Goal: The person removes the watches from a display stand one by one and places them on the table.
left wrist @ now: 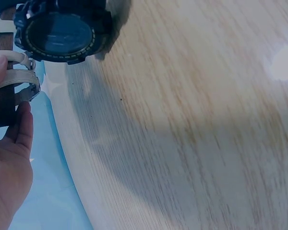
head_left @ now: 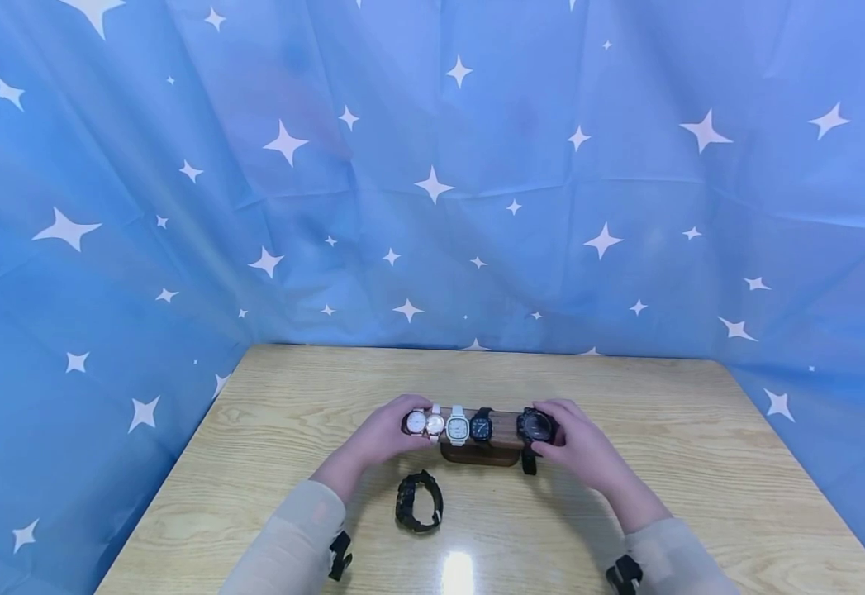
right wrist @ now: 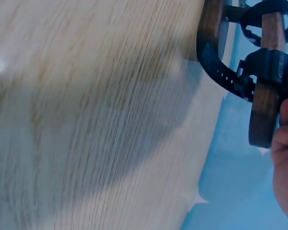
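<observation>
A wooden watch stand [head_left: 505,430] carries several watches on its crossbar. My left hand [head_left: 393,427] grips the bar's left end, beside two round white-faced watches [head_left: 425,423]. At the other end, my right hand [head_left: 579,442] holds a chunky black watch [head_left: 534,426] on the bar between thumb and fingers. Its black strap [right wrist: 221,72] hangs unfastened below the bar in the right wrist view. Between the hands sit a white square watch [head_left: 458,428] and a black square watch [head_left: 481,427]. The bar hides part of the fingers.
Another black watch [head_left: 438,500], its strap curved into a loop, lies on the wooden table [head_left: 254,496] in front of the stand. A blue star-patterned cloth [head_left: 432,248] hangs behind the table and along its sides.
</observation>
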A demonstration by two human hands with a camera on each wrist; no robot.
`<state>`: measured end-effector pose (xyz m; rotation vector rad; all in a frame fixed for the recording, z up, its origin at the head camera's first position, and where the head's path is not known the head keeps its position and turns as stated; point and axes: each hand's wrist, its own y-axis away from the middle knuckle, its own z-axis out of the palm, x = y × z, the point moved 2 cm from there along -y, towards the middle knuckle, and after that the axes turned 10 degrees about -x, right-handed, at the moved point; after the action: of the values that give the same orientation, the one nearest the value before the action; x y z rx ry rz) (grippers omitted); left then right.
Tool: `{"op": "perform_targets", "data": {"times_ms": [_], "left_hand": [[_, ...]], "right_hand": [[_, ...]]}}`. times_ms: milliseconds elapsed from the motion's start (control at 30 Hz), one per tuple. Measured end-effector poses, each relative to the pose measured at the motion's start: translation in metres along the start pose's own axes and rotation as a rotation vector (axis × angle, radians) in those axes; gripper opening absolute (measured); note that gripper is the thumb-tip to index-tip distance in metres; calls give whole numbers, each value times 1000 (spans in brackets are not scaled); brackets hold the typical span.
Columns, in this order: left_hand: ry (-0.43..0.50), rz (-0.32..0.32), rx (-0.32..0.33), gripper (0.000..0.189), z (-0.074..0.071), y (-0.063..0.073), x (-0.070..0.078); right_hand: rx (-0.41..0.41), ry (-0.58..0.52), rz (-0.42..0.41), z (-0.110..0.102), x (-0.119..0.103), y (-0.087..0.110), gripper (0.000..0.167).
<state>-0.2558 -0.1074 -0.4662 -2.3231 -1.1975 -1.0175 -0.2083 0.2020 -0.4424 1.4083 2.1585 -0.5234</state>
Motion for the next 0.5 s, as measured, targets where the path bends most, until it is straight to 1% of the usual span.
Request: {"op": "perform_targets", "data": {"times_ms": [267, 500], "left_hand": [[4, 3, 1, 55, 0, 0, -1], [0, 3, 5, 56, 0, 1, -1]], "right_hand": [[-8, 11, 20, -4, 8, 4, 61], [7, 18, 4, -7, 12, 8, 60]]}}
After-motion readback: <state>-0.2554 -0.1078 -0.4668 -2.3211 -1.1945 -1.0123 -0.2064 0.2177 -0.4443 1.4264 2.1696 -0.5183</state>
